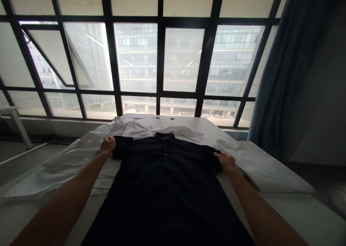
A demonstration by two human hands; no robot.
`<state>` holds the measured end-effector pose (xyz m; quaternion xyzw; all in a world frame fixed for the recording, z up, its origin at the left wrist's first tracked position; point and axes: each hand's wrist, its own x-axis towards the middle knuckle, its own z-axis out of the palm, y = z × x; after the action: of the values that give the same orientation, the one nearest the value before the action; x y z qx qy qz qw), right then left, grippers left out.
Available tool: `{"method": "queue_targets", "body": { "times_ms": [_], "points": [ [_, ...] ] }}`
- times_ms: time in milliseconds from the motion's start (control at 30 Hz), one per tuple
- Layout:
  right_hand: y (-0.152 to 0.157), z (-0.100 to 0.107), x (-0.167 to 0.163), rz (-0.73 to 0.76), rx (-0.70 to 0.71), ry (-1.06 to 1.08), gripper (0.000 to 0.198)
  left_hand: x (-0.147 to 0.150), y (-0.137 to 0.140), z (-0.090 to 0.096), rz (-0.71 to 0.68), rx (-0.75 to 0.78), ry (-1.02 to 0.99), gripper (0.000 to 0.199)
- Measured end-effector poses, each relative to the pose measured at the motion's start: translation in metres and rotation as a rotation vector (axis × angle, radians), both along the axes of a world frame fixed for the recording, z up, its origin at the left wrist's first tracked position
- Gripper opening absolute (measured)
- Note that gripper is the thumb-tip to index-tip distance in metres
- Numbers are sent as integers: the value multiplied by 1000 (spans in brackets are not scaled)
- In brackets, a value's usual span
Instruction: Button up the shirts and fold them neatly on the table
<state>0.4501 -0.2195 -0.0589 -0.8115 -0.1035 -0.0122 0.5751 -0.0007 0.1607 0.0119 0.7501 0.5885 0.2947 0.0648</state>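
A dark short-sleeved shirt (164, 188) with a collar and a buttoned placket lies spread out, front side up, its collar towards the window. My left hand (108, 146) is closed on the end of the sleeve on the left. On the other side, my right hand (226, 161) pinches the edge of the opposite sleeve. Both sleeves are drawn outward, and the shirt's lower part runs out of the bottom of the view. Crumpled white clothes (72, 159) lie beside and behind it, close to my left hand.
The shirt rests on a white table (189, 122) that reaches to the window wall. A folded white cloth (270, 166) lies at the right. A blue curtain (275, 76) hangs at the right, and another white table's leg (21, 129) stands at the left.
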Motion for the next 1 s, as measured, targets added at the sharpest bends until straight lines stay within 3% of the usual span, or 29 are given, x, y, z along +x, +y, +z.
{"method": "queue_targets", "body": {
  "times_ms": [100, 200, 333, 433, 533, 633, 767, 1000],
  "points": [
    [1, 1, -2, 1, -53, -55, 49, 8, -18, 10, 5, 22, -100, 35],
    [2, 3, -4, -2, -160, -168, 48, 23, -52, 24, -114, 163, -104, 31],
    [2, 5, -7, 35, -244, -244, 49, 45, -107, 28, -555, 318, 70, 25],
    [2, 6, -8, 71, -268, -264, 47, 54, -139, 15, -927, 237, 262, 21],
    [1, 8, -11, 113, -292, -287, 41, 58, -157, 0, -1126, 175, 323, 21],
    [0, 11, -15, 151, -317, -302, 37, 60, -168, -6, -1181, 183, 313, 20],
    [0, 18, -23, 167, -309, -311, 38, 62, -176, 1, -1197, 149, 308, 20],
    [5, 34, -41, 129, -188, -379, 42, 75, -180, 4, -1106, -76, -57, 32]
  ]
}}
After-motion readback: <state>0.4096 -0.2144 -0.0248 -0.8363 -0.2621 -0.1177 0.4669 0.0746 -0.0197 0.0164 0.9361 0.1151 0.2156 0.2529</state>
